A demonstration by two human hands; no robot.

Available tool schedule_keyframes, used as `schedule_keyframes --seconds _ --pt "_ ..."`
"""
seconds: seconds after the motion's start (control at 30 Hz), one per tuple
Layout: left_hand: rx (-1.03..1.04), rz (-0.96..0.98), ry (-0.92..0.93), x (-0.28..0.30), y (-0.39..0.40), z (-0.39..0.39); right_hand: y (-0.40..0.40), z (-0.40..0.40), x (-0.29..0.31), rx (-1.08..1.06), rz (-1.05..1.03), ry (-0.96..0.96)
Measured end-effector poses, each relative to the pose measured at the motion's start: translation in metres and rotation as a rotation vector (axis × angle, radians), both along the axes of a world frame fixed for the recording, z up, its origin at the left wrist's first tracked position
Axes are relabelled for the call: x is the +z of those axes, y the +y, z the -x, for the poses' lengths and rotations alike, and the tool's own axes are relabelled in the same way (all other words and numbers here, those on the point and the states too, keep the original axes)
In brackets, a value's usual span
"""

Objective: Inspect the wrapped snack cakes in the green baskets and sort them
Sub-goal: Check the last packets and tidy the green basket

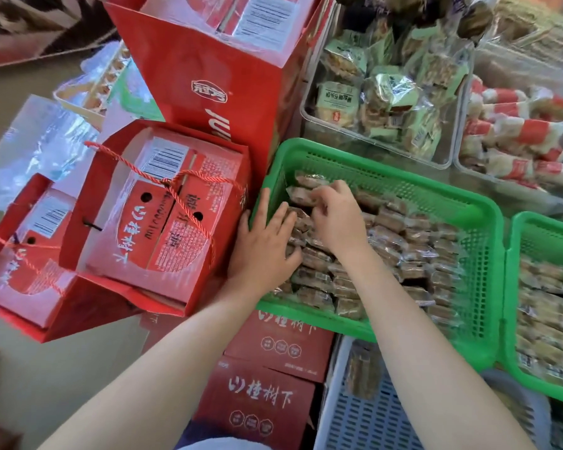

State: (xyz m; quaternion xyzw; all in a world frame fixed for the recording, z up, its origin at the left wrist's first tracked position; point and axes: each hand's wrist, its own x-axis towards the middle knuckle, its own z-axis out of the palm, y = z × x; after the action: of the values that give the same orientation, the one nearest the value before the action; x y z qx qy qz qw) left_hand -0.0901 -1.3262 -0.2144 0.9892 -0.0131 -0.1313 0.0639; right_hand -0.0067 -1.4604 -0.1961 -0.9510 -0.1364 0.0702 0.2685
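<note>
My right hand [333, 219] has its fingers curled and drawn together, pinching at a clear-wrapped brown snack cake [301, 193] near the far left corner of the large green perforated plastic basket [436, 186]. How firmly the fingertips hold the wrapper I cannot tell, as they are blurred. My left hand [262, 245] lies flatter, its fingers spread fairly wide and nearly straight, pressing down on the wrapped cakes along the basket's left side, with my thumb beside the green rim. Beneath both hands, rows of wrapped brown snack cakes [413, 251] fill the basket, packed close together.

Just to the right, touching this basket, is a second green plastic basket [520, 228] filled with paler wrapped cakes [550, 319]. Near my right forearm sits a pale blue-grey slatted plastic crate [364, 420] with one wrapped cake [363, 371] lying in it.

To the left stand red paper gift bags with red cord handles [163, 203], holding red printed cartons. Under my arms are red cardboard boxes with white lettering [257, 394]. Beyond the green basket, clear plastic bins [449, 157] hold green-labelled snack packets [387, 89] and red-and-white wrapped packets [514, 131].
</note>
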Motion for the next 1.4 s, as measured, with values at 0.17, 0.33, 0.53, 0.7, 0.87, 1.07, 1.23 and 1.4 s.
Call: schedule_keyframes --seconds 0.17,0.33,0.53,0.7,0.87,1.07,1.23,1.4 --pt "0.002 -0.058 0.007 -0.002 -0.002 -0.001 0.008 -0.018 -0.007 0.023 0.194 -0.009" --pt "0.003 -0.062 0.024 0.0 -0.002 0.0 0.012 -0.02 -0.017 0.011 0.248 -0.006" --pt "-0.004 -0.085 0.046 0.001 -0.002 -0.001 0.013 -0.028 -0.01 -0.055 0.275 0.09" --pt "0.002 -0.079 0.033 0.0 -0.001 0.0 0.018 -0.031 -0.006 -0.063 0.36 0.133" --pt "-0.006 -0.059 0.049 0.002 -0.001 0.0 0.025 -0.019 -0.001 0.043 0.405 0.052" --pt "-0.004 -0.041 0.053 0.003 -0.001 0.0 0.025 -0.018 0.001 0.032 0.388 0.05" --pt "-0.002 -0.039 0.037 0.003 0.0 0.001 0.022 -0.016 0.002 0.042 0.319 0.009" --pt "0.002 -0.044 -0.005 -0.001 0.001 0.001 0.013 -0.023 0.028 -0.003 0.068 -0.01"
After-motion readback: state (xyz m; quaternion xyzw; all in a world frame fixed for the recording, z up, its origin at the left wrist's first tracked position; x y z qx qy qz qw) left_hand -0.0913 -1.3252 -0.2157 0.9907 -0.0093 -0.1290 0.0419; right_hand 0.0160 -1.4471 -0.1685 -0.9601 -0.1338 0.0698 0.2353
